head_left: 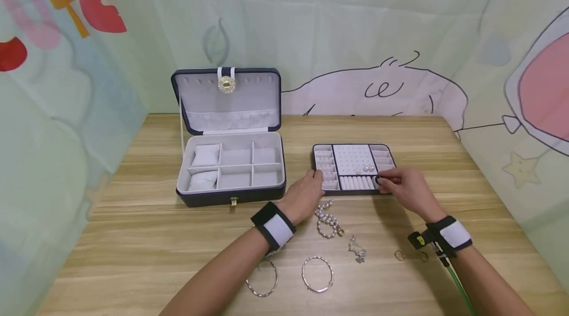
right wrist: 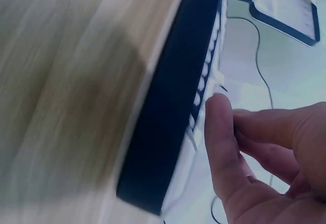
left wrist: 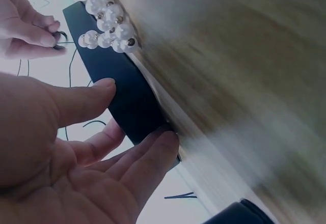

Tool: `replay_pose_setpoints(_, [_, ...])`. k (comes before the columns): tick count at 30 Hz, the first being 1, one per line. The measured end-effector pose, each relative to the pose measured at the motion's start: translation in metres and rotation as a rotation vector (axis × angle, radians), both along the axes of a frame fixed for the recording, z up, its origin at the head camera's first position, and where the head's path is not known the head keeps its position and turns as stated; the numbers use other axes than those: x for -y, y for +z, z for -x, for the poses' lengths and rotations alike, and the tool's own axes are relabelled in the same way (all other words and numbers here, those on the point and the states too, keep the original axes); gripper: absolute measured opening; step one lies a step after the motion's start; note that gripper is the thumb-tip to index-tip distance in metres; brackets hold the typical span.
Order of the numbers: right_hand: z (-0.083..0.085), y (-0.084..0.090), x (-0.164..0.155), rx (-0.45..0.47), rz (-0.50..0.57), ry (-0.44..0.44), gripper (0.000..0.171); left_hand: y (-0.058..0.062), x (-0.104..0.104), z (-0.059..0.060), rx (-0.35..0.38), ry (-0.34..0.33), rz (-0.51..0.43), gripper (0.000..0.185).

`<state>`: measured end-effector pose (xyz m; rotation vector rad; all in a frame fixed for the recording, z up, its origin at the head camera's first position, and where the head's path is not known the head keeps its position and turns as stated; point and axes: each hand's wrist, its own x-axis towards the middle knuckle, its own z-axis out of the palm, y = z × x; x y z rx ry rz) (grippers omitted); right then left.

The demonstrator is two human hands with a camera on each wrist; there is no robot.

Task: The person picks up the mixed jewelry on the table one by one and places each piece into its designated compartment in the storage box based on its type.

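**Jewellery tray held at both ends on a wooden table**

A light wooden table [head_left: 146, 237] is enclosed by pale cartoon-printed cloth walls [head_left: 355, 34]. An open navy jewellery box [head_left: 231, 158] is stood left of a flat navy-rimmed grey insert tray [head_left: 353, 168]. The tray's left edge is touched by the relaxed, straight-fingered left hand [head_left: 304, 196]. A small dark ring [head_left: 378, 179] is pinched at the tray's front right corner by the right hand [head_left: 406, 190].

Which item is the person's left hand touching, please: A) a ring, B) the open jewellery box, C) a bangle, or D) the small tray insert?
D: the left hand rests its fingers on the left edge of the small tray insert, apart from the open jewellery box.
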<state>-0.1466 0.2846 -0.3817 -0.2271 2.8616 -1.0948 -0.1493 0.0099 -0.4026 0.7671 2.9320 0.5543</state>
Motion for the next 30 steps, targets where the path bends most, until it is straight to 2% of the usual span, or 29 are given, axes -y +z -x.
replay_pose_setpoints(2, [0.005,-0.003,0.003,-0.015,-0.016,0.007,0.025,0.001,-0.001,0.000,-0.002,-0.003,0.002,0.032])
replay_pose_setpoints(9, [0.012,-0.004,0.013,-0.073,-0.188,0.010,0.020,0.002,-0.001,-0.001,0.005,-0.009,0.004,0.032])
replay_pose_setpoints(18, [0.013,-0.007,0.016,-0.097,-0.245,0.008,0.012,0.001,-0.001,0.000,0.024,-0.003,-0.003,0.033])
replay_pose_setpoints(23, [0.009,-0.010,0.014,-0.164,-0.287,0.041,0.013,0.001,-0.001,0.001,0.024,-0.003,0.003,0.033])
replay_pose_setpoints(30, [0.005,-0.009,0.012,-0.195,-0.318,0.098,0.018,0.000,0.000,0.001,0.030,0.000,0.002,0.032])
